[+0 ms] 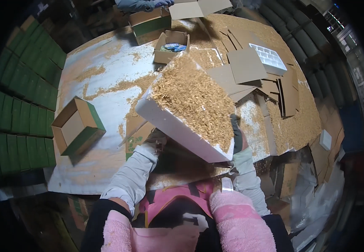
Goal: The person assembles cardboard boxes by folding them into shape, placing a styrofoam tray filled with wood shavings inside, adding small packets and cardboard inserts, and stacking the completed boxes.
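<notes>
A white foam box [177,126] is raised over the table's near edge, tilted and turned askew. Tan husk-like grains [196,98] fill it to the rim. My right hand [238,133], in a dark glove, grips the box at its right end. At its lower left side is my left hand [158,137], supporting it from below; the fingers are mostly hidden under the box. Beneath the foam box a cardboard box with green print [132,140] shows in part.
An open green-and-brown carton [90,122] lies on the white, grain-strewn table [74,172] at left. Farther off are a small carton [164,57] with blue packets and another green carton [151,28], near a co-worker's gloved hand [161,3]. Flat cardboard [247,65] and a white compartmented tray [269,60] lie right. Green boxes [15,113] are stacked left.
</notes>
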Demonstrator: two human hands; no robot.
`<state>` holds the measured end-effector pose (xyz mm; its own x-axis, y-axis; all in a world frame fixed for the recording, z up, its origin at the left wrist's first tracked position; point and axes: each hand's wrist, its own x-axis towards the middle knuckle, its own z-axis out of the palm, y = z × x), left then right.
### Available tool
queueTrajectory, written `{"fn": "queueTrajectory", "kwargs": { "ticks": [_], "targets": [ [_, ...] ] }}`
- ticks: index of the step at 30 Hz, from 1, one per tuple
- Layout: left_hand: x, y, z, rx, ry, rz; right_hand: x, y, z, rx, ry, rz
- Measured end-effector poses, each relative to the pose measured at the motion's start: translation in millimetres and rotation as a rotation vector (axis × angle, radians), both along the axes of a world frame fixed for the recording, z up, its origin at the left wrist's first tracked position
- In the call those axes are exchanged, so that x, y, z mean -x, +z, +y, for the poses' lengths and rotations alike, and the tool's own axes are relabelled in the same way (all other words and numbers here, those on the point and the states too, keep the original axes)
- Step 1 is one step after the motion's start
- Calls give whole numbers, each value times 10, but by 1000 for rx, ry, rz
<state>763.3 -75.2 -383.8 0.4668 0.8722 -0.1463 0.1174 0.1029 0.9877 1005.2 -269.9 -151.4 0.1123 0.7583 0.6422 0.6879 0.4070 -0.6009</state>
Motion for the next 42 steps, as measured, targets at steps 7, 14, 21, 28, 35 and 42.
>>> {"fn": "queueTrajectory", "kwargs": {
  "ticks": [7, 14, 21, 28, 35, 42],
  "targets": [
    [323, 1859, -248, -224, 127, 208, -367, 21, 14, 707, 34, 1103],
    [145, 2003, -441, -195, 91, 189, -668, -208, -112, 625, -8, 1241],
    [152, 2002, -483, -85, 194, 121, -107, -66, 29, 521, -342, 938],
    [-113, 2177, -600, -231, 200, 197, -3, -52, 140, 539, -460, -368],
    [234, 1680, 300, -251, 323, 351, -1414, 402, 1586, 291, -802, -649],
    [227, 625, 917, -764, 371, 951, -3338, -180, 2115, 543, -612, 523]
  ]
}}
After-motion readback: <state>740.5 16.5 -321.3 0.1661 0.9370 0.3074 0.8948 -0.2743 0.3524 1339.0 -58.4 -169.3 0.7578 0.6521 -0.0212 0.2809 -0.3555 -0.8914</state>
